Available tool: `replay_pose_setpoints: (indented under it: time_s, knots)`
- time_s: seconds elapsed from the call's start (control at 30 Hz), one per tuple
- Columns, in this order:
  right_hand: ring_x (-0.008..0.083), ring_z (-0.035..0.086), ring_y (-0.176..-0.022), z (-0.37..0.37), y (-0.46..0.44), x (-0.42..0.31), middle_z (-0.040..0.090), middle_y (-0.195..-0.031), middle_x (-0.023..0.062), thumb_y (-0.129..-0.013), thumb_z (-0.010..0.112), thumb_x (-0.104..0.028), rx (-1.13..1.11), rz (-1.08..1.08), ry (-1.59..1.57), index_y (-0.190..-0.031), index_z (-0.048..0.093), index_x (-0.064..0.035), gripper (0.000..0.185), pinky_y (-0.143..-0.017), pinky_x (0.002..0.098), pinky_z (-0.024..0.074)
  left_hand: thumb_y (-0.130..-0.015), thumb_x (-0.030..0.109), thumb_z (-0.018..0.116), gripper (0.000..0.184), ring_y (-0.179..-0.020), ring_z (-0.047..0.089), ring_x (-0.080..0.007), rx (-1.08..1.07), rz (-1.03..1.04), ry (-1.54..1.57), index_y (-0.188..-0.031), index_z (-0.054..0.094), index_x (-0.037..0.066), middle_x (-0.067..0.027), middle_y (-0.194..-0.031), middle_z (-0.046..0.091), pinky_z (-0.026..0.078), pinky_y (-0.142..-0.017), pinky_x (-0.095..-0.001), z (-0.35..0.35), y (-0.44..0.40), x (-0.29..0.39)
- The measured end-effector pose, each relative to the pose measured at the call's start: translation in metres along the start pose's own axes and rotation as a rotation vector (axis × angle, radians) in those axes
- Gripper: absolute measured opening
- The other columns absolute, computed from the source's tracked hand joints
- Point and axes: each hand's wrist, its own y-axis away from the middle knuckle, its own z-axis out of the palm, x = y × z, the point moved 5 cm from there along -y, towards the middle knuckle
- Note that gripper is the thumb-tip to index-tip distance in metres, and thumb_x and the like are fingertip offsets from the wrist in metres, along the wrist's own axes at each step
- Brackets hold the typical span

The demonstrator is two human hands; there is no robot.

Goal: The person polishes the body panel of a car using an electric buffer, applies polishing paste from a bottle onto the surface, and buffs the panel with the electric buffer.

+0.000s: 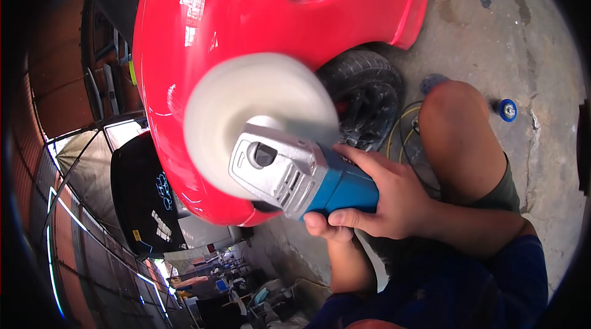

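An angle polisher point(345, 184) with a blue body and silver gear head is held in front of a red car panel point(240, 18). Its round, off-white buffing pad point(212, 104) is smeared, as if turning, and overlaps the panel; whether it touches cannot be made out. My right hand point(400, 193) wraps round the blue body, fingers on the upper side and thumb on the lower. Under the tool, my left hand point(332, 227) grips it too; only the thumb and part of the hand show, the other fingers being hidden.
A black tyre point(363, 73) sits beneath the red bodywork. Near my bare knee point(452, 119), a yellow cord point(392, 138) and a small blue-rimmed round object point(507, 110) lie on the concrete floor point(480, 39). A dark car window point(144, 199) and cluttered workshop stand behind.
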Motion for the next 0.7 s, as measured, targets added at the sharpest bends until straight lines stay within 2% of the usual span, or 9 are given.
replay_pose_setpoints:
  time_s: [0.3, 0.47, 0.7]
  knots:
    - [0.0395, 0.071, -0.11, 0.027, 0.006, 0.006, 0.068, -0.123, 0.0218, -0.082, 0.086, -0.058, -0.11, 0.008, 0.062, -0.154, 0.048, -0.0025, 0.099, -0.094, 0.0467, 0.0575, -0.081, 0.079, 0.066, 0.114, -0.131, 0.057, -0.0349, 0.094, 0.004, 0.164, -0.157, 0.04, -0.001, -0.0201, -0.147, 0.055, 0.049, -0.111, -0.0487, -0.05, 0.025, -0.023]
    - [0.0396, 0.071, -0.108, 0.048, 0.01, 0.015, 0.068, -0.122, 0.0204, -0.081, 0.085, -0.06, -0.105, -0.086, 0.142, -0.151, 0.052, -0.0029, 0.097, -0.093, 0.0478, 0.058, -0.08, 0.08, 0.066, 0.115, -0.131, 0.057, -0.0351, 0.112, 0.01, 0.313, -0.157, 0.04, -0.001, -0.0204, -0.148, 0.055, 0.048, -0.111, -0.049, -0.075, 0.042, -0.037]
    - [0.0403, 0.072, -0.105, 0.044, 0.011, 0.02, 0.07, -0.119, 0.0203, -0.079, 0.087, -0.059, -0.093, -0.119, 0.183, -0.147, 0.056, -0.0022, 0.094, -0.091, 0.0484, 0.059, -0.079, 0.081, 0.066, 0.117, -0.132, 0.056, -0.0354, 0.09, 0.016, 0.418, -0.157, 0.04, -0.001, -0.0209, -0.148, 0.054, 0.048, -0.112, -0.0493, -0.079, 0.05, -0.049]
